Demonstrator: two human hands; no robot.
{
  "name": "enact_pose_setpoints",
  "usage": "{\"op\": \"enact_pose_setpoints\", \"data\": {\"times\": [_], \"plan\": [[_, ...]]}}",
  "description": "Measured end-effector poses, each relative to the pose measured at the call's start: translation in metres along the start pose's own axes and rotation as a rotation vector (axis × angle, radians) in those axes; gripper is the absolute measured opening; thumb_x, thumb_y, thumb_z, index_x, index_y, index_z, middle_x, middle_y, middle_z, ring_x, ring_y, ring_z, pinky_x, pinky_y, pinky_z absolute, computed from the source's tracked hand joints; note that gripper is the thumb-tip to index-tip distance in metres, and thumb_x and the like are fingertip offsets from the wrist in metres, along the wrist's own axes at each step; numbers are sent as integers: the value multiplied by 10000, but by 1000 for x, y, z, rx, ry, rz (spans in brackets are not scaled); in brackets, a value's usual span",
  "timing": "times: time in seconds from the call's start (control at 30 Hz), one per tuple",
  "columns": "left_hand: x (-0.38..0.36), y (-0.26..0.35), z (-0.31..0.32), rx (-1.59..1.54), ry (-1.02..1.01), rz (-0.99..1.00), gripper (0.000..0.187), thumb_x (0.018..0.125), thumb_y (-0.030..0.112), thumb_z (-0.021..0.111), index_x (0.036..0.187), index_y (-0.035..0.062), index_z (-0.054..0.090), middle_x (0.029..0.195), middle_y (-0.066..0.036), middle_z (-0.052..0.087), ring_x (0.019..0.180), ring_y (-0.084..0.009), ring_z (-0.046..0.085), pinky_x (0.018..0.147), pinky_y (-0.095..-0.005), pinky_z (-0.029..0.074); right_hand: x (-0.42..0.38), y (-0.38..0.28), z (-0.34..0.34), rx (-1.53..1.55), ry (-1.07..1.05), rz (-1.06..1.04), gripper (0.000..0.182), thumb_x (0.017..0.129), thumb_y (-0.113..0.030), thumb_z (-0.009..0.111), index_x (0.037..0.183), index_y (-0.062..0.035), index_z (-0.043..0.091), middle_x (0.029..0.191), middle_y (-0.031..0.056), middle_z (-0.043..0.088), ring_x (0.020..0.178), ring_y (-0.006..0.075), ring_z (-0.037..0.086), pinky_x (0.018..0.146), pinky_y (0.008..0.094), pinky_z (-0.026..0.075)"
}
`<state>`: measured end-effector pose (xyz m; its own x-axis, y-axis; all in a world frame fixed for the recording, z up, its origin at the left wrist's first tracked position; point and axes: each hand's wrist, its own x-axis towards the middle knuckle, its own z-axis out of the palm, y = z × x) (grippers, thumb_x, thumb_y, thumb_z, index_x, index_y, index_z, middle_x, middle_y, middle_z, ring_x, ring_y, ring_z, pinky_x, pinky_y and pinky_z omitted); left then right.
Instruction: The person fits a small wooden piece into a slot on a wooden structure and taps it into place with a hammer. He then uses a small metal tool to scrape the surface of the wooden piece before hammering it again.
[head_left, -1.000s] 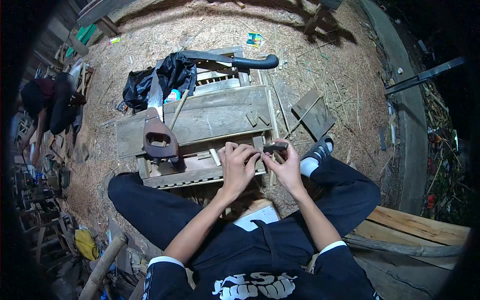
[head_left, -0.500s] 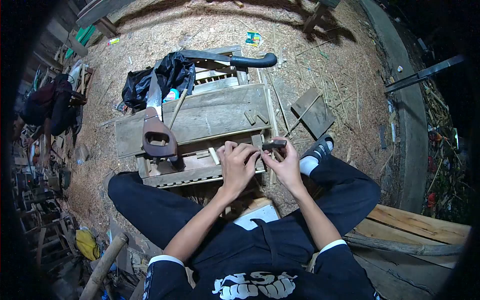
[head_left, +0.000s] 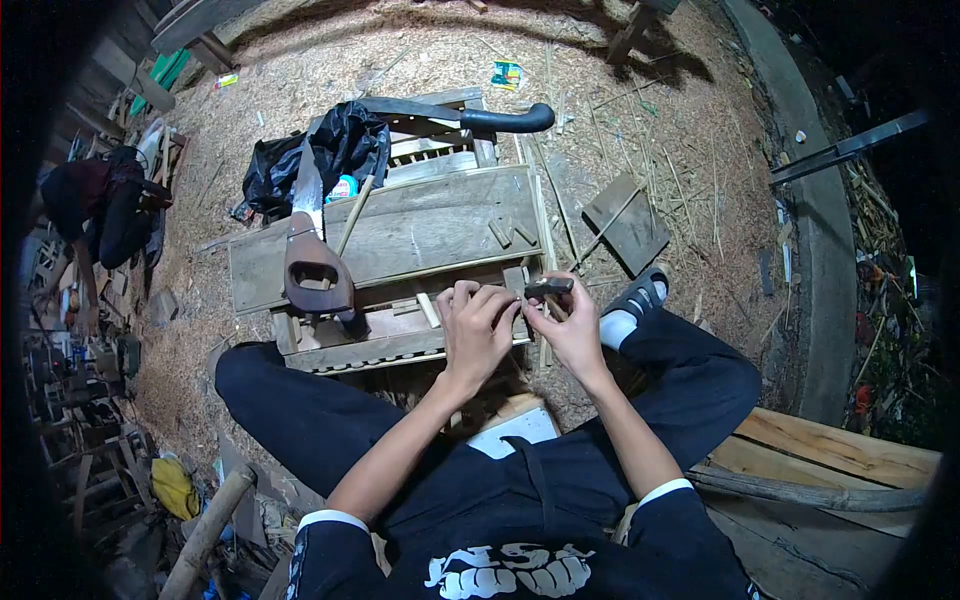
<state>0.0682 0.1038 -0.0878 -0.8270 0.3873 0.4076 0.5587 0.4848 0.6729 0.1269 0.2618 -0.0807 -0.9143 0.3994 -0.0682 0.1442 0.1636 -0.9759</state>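
Note:
Over the right end of the slatted wooden frame [head_left: 390, 350], my two hands are almost fingertip to fingertip. My left hand [head_left: 476, 328] is closed in a pinch; whatever sits at its fingertips is too small to name. The fingers of my right hand [head_left: 572, 330] are closed around a dark block-like tool [head_left: 549, 287], which looks like a hammer head; my hand hides part of it. Behind my hands lies a wide wooden plank [head_left: 420, 225], with two short wood pieces [head_left: 511, 235] on its right part. A handsaw [head_left: 318, 265] rests across the plank's left part.
A black plastic bag [head_left: 350, 140] and a blade with a dark curved handle [head_left: 508, 120] lie beyond the plank. A square board [head_left: 627, 225] lies right on shavings-covered ground. Another person [head_left: 110, 205] bends at the far left. Planks [head_left: 840, 450] flank my right side.
My hands keep nearly the same place and grip. At the far left, the other person has shifted slightly.

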Motion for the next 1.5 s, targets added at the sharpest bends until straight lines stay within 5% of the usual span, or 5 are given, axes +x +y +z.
{"op": "enact_pose_setpoints", "data": {"times": [1.5], "plan": [[-1,0,3,-13,13,-9,123,831,121,828,945,102,789,1004,-8,753,1016,-266,597,930,-420,390,0,-4,-2,-131,16,-47,425,853,-67,829,1232,-42,639,1010,64,768,925,128,737,842,313,583]]}}
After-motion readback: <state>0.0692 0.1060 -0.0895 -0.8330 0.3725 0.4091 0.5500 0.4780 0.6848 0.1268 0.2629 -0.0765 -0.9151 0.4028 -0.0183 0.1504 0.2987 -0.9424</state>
